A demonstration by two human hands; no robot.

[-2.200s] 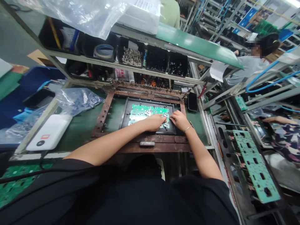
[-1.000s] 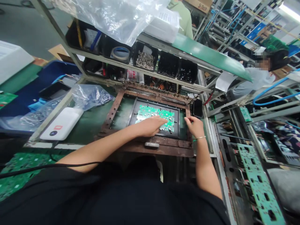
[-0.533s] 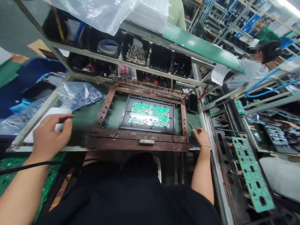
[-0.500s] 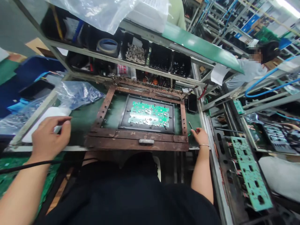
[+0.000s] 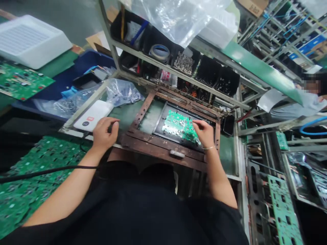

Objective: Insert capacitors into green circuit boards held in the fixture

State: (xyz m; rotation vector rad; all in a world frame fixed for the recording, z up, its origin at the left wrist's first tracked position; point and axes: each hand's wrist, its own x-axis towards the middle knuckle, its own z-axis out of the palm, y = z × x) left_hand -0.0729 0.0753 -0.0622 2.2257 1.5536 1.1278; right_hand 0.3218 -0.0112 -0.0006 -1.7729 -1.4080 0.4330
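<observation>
Right hand (image 5: 203,132): fingers bent and bunched over the right part of the green circuit board (image 5: 178,123), fingertips close above it or touching, cannot tell which. Whether anything is pinched there cannot be told; the tips are small and blurred. Thin bracelet (image 5: 208,147) on that wrist.

Left hand (image 5: 104,134): fingers curled, thumb and forefinger slightly apart, nothing visible between them. It is left of the fixture, in front of the white device (image 5: 95,112), overlapping its near right corner in view; contact unclear.

Circuit board lies flat in the black tray (image 5: 158,126), component side up, right end partly hidden by the right hand. Tray sits inside the brown metal frame (image 5: 150,144), grey handle (image 5: 177,154) on the near bar.

Around the frame: clear plastic bag (image 5: 124,92) behind the white device, dark phone-like slab (image 5: 228,126) just beyond the right side, green bench top (image 5: 230,154) underneath. Behind, a shelf with black bins; one holds pale small parts (image 5: 183,64), another a tape roll (image 5: 159,52).

Farther out: many green boards (image 5: 43,170) lower left, blue bin (image 5: 98,58) upper left, perforated long board (image 5: 284,207) lower right, person in grey (image 5: 298,110) at the right edge.
</observation>
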